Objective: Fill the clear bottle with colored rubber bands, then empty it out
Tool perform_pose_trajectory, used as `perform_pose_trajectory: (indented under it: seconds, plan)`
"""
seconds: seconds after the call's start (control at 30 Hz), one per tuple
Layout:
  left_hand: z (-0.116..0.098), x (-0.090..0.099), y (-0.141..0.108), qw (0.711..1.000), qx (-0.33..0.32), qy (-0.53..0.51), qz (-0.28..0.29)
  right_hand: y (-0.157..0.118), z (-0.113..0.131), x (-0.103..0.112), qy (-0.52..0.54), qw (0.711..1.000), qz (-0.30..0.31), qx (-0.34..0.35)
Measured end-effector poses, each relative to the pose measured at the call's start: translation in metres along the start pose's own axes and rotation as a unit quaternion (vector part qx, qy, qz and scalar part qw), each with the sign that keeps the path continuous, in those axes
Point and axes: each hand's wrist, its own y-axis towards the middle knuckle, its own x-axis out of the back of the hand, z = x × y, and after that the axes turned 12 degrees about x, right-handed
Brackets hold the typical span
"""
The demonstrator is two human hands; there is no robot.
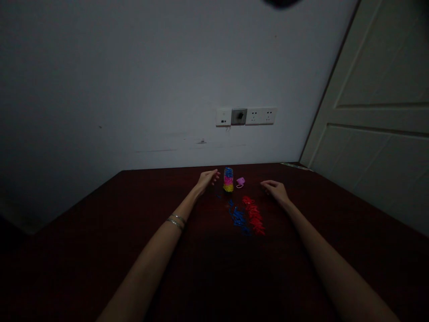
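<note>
A small clear container (228,180) stands upright on the table, filled with blue, pink and yellow layers of small pieces. My left hand (207,180) is just left of it, fingers loosely bent and apart, holding nothing I can see. To the container's right lies a small purple cap (240,180) with a pale loop. My right hand (276,191) rests on the table farther right, its fingers slightly curled and apparently without anything in them. Between my forearms, nearer to me, are a loose pile of small blue pieces (239,217) and a row of red pieces (254,215).
The dark reddish table (100,232) meets a pale wall (150,80) at its far edge. Sockets and switches (246,116) are set in that wall. A panelled door (375,116) stands at the right. The light is dim.
</note>
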Motion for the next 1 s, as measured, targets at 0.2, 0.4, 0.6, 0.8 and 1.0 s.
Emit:
perform_pose_trajectory:
  seconds: [0.2, 0.4, 0.6, 0.8, 1.0]
  plan:
    - [0.033, 0.009, 0.005, 1.0, 0.002, -0.011, -0.004, -0.002, 0.012, 0.002, -0.016, 0.996, 0.083, 0.034]
    - [0.038, 0.011, 0.006, 1.0, -0.016, -0.007, 0.005, -0.004, 0.065, 0.002, -0.109, 0.96, 0.204, 0.156]
    - [0.037, 0.01, 0.002, 1.0, -0.026, -0.01, -0.004, -0.026, 0.101, -0.036, -0.134, 0.889, 0.398, 0.181]
    - [0.039, 0.009, -0.001, 0.999, -0.04, -0.011, -0.018, -0.045, 0.105, -0.062, -0.206, 0.8, 0.506, 0.247]
    - [0.038, 0.009, -0.001, 0.999, -0.039, -0.019, -0.017, -0.046, 0.101, -0.063, -0.229, 0.801, 0.512, 0.211]
